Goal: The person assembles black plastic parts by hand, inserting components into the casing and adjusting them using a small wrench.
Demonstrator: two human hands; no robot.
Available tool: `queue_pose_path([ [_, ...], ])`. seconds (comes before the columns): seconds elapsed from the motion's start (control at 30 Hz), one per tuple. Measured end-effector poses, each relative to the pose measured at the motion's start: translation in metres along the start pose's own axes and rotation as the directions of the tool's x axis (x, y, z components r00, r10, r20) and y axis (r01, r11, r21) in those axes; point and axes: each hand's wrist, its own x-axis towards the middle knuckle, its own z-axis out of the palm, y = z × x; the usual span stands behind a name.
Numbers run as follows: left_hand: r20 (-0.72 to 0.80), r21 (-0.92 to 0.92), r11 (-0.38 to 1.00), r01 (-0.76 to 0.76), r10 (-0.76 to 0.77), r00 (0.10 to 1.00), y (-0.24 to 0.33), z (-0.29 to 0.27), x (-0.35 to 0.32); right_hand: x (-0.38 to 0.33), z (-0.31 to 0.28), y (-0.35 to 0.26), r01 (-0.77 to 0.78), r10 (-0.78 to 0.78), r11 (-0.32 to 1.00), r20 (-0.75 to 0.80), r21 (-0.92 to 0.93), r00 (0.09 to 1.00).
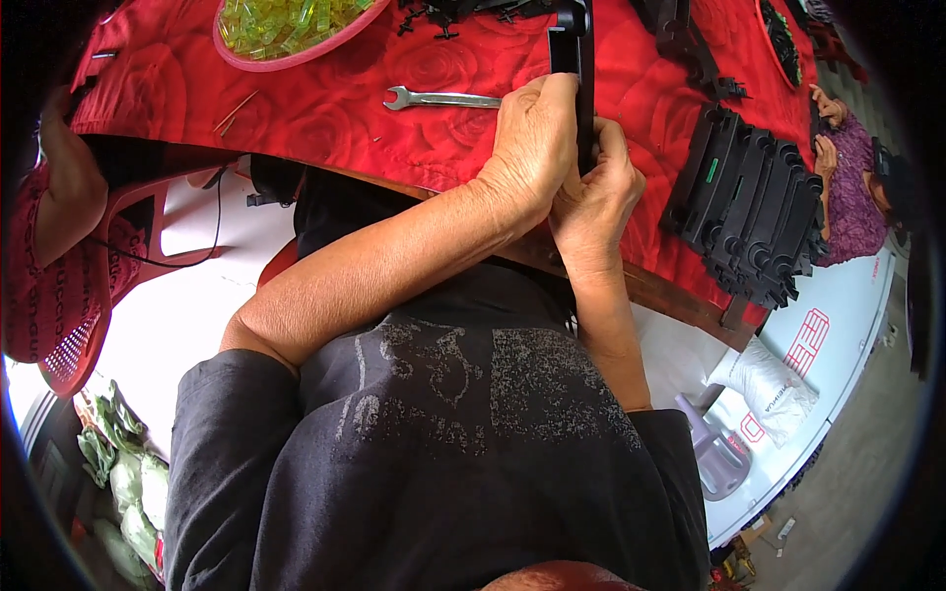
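Observation:
My left hand [535, 138] is closed around the near part of a long, narrow black plastic part [585, 74], which stands out away from me over the table. Just beside it, my right hand [603, 192] grips the same part from the right and lower down, its fingers curled at the edge. The two hands touch, and they hide the near end of the part. Left of my left hand lies a silver open-end wrench [443, 99], its right end hidden behind the knuckles.
A pink-rimmed bowl [296, 65] of yellow-green translucent pieces sits at the far left. Stacked black plastic parts [744, 202] lie on the red tablecloth [394, 148] to the right. Small black pieces [443, 20] lie at the back. Other people sit left and right.

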Motion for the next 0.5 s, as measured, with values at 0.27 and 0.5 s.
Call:
queue_pose_path([
  [0.27, -0.013, -0.077, 0.995, 0.069, -0.070, 0.997, 0.0044, -0.0020, 0.0000, -0.0006, 0.0014, 0.0013, 0.003, -0.003, 0.999, -0.004, -0.041, 1.000],
  [0.5, 0.002, -0.110, 0.989, 0.101, -0.101, 0.995, 0.0005, -0.0025, 0.0016, -0.0025, 0.0069, 0.0082, 0.051, -0.052, 0.999, -0.084, -0.004, 0.995],
])
